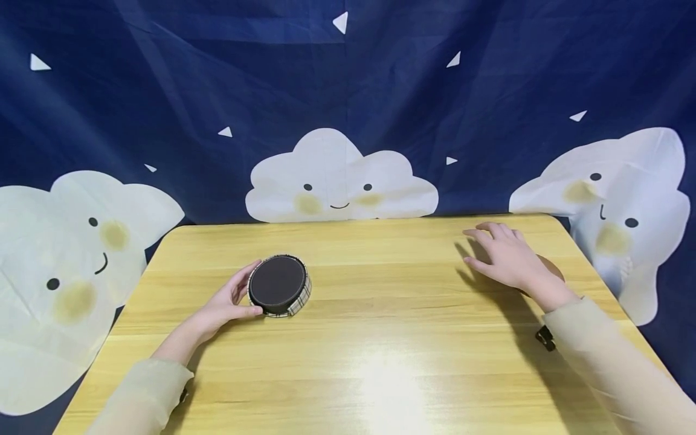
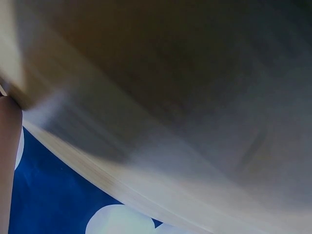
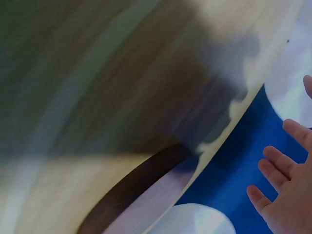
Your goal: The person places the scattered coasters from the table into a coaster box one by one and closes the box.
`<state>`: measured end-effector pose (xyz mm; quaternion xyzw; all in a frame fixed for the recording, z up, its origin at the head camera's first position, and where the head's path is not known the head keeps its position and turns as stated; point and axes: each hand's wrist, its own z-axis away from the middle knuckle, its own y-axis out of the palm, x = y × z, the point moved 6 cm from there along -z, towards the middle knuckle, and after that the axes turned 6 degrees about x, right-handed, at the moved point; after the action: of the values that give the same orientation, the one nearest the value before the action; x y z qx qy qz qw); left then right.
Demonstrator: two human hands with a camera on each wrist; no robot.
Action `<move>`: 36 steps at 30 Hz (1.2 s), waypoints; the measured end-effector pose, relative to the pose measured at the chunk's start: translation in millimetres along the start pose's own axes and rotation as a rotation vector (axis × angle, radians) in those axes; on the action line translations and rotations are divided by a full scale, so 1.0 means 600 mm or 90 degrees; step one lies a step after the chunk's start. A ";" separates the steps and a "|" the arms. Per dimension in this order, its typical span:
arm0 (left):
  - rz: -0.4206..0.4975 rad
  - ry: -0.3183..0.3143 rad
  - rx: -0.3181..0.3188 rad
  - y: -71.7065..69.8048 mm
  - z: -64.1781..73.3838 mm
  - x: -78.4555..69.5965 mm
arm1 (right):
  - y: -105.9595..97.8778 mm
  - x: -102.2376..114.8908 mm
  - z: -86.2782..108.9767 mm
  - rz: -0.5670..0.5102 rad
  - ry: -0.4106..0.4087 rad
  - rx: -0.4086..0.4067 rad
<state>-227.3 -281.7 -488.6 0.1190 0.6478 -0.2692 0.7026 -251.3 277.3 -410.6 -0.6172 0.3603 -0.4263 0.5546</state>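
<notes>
My left hand (image 1: 225, 307) grips a low round box (image 1: 278, 283) by its left side, thumb at the near edge and fingers round the far side. The box has a flat dark face on top and a cream-and-black plaid side. In the left wrist view only part of a finger (image 2: 9, 161) shows, and the box is out of sight. My right hand (image 1: 502, 257) hovers over the right part of the table with spread fingers and nothing in them. Beneath its wrist lies a round brown thing (image 1: 553, 267), mostly hidden; the right wrist view shows its dark brown rim (image 3: 131, 187).
Both hands are over a light wooden table (image 1: 348, 338) with rounded far corners. Behind it hangs a dark blue cloth (image 1: 348, 78) printed with smiling clouds and white triangles. A small black piece (image 1: 545, 338) shows beside the right sleeve.
</notes>
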 end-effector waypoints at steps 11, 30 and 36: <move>-0.002 -0.002 0.000 0.000 0.001 -0.002 | 0.007 -0.045 0.042 0.000 0.041 0.006; 0.000 -0.005 0.002 0.001 0.000 -0.002 | 0.043 -0.122 0.086 -0.001 0.116 0.032; 0.002 -0.002 0.004 0.000 0.001 -0.002 | 0.047 -0.131 0.091 -0.016 0.150 0.077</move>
<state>-226.8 -281.5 -487.3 0.1220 0.6453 -0.2704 0.7040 -229.4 366.8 -449.8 -0.5325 0.3887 -0.5240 0.5393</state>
